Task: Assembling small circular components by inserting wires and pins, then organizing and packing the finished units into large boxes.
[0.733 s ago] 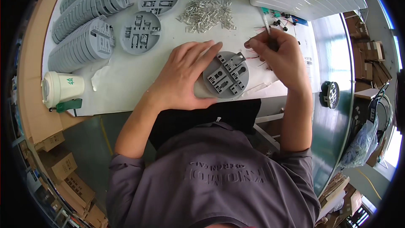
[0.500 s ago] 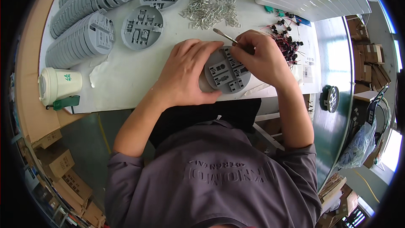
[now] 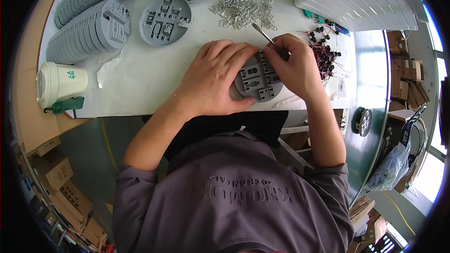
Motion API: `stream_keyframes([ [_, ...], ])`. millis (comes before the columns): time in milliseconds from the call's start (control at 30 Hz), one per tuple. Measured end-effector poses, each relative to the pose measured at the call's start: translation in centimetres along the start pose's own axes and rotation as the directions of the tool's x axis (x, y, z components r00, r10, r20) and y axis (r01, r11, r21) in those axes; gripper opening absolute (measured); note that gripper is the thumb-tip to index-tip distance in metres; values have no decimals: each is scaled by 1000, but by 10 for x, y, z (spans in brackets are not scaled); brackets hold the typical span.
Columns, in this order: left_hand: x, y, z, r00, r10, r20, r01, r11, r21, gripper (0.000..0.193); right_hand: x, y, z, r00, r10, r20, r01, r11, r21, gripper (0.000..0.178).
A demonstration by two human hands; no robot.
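A grey round plastic base [image 3: 253, 83] with slots and raised blocks lies at the table's near edge. My left hand [image 3: 213, 78] grips its left side, fingers over the far rim and thumb at the near rim. Above its right part, my right hand [image 3: 296, 65] is closed on a slim metal tool with a flattened tip [image 3: 262, 33]. The tip points away toward the far left; the tool's other end is hidden in my fingers. Beyond my hands lies a pile of small bent metal clips [image 3: 244, 9].
Two round grey bases [image 3: 176, 32] lie at the far left beside rows of stacked ones [image 3: 84, 35]. A lidded white cup [image 3: 65, 84] stands at the left edge. Black wired parts [image 3: 326, 58] lie right, below a white plastic bin [image 3: 351, 0]. Another round part [image 3: 364, 122] rests on the side surface.
The whole view has shifted slightly, so the table things sit a little differently in it. Both hands keep their hold on the base and the tool.
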State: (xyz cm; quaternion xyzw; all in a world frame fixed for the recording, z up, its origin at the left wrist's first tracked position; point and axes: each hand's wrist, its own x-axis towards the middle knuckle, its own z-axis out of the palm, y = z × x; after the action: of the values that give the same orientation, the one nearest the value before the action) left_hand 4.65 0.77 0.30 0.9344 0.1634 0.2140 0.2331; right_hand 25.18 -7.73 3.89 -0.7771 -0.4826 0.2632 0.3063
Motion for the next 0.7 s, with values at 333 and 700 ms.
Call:
stream_keyframes([
  [333,-3,-8,-8,998,12,68,-8,998,-59,90,-11,4,-2,985,-159,-66,146,974,-176,21],
  [700,-37,-11,-37,964,-256,-74,252,966,-64,56,-28,24,1,923,-381,56,383,893,-234,44],
])
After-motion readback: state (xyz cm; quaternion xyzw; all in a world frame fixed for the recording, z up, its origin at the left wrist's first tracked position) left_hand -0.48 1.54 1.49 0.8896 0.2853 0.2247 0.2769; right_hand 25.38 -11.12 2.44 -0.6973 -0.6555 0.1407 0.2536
